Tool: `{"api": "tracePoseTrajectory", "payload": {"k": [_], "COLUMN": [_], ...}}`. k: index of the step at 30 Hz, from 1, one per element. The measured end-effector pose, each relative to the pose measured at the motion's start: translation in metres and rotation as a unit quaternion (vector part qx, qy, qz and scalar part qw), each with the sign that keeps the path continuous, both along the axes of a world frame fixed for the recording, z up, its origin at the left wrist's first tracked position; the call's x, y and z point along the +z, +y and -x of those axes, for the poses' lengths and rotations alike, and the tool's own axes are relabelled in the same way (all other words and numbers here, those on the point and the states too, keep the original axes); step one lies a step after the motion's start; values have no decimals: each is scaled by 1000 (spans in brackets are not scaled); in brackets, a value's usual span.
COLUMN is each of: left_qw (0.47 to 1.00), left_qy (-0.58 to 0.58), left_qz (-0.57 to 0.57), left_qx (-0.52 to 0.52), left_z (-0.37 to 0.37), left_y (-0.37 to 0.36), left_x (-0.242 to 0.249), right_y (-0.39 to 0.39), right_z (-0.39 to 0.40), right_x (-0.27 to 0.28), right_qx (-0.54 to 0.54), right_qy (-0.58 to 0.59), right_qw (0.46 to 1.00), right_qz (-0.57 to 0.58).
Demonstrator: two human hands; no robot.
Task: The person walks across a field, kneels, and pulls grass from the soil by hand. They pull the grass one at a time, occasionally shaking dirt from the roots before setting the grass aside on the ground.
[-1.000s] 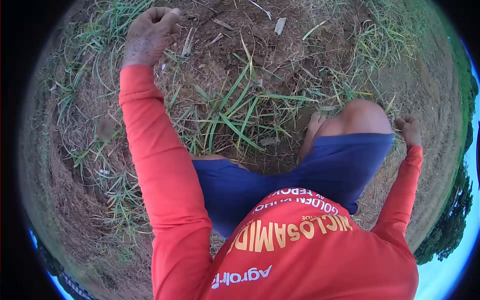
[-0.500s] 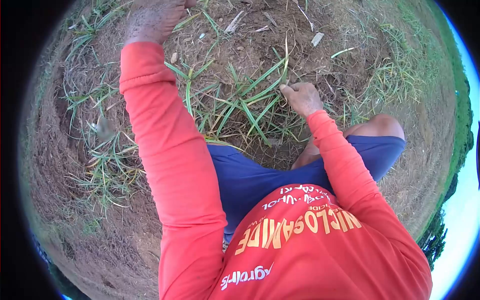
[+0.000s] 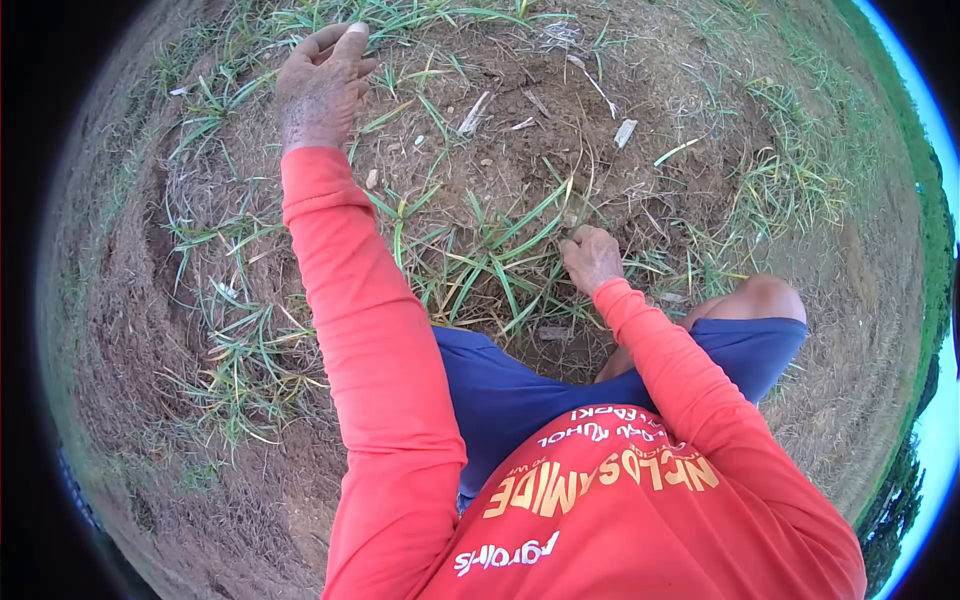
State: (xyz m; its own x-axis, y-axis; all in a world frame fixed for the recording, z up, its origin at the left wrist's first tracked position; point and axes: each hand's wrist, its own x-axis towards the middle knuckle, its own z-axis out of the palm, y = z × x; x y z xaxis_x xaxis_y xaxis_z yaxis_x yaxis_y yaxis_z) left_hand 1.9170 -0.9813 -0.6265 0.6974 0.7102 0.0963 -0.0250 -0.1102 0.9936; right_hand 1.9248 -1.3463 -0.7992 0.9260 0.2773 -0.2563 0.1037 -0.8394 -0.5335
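At the upper left, my left hand [image 3: 322, 95] is held over the soil beside green grass [image 3: 400, 18], its thumb and fingers drawn together; what lies between them, if anything, is too small to tell. My right hand [image 3: 592, 260] is low at the right edge of a leafy grass clump [image 3: 495, 262], with its fingers closed on thin grass blades. The fingertips are partly hidden among the stems.
Grass tufts grow at the left [image 3: 240, 375] and right [image 3: 790, 190]. Pale chips [image 3: 625, 133], a dry stalk piece [image 3: 474, 114] and a small stone [image 3: 372, 179] lie on brown soil. My bent knee [image 3: 770, 298] is right of the clump.
My left hand has come fully into view, lower and slightly right in the picture. My right hand sits lower in the picture, as does the ground, since the view has shifted.
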Motion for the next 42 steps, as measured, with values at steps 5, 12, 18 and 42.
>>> {"api": "tracePoseTrajectory", "payload": {"k": [5,12,18,42], "left_qw": [1000,997,992,946], "left_qy": [15,50,80,159], "left_qz": [6,-63,-79,33], "left_qx": [27,-17,-54,-280], "left_z": [16,11,5,-37], "left_y": [1,-21,-12,-64], "left_x": [10,10,4,-36], "right_y": [-11,-11,-22,-22], "right_z": [8,5,3,-123], "right_x": [5,0,29,138], "right_qx": [-8,3,6,-54], "right_qy": [46,11,17,123], "right_qw": [999,999,1000,952], "right_qz": [18,32,22,-274]}}
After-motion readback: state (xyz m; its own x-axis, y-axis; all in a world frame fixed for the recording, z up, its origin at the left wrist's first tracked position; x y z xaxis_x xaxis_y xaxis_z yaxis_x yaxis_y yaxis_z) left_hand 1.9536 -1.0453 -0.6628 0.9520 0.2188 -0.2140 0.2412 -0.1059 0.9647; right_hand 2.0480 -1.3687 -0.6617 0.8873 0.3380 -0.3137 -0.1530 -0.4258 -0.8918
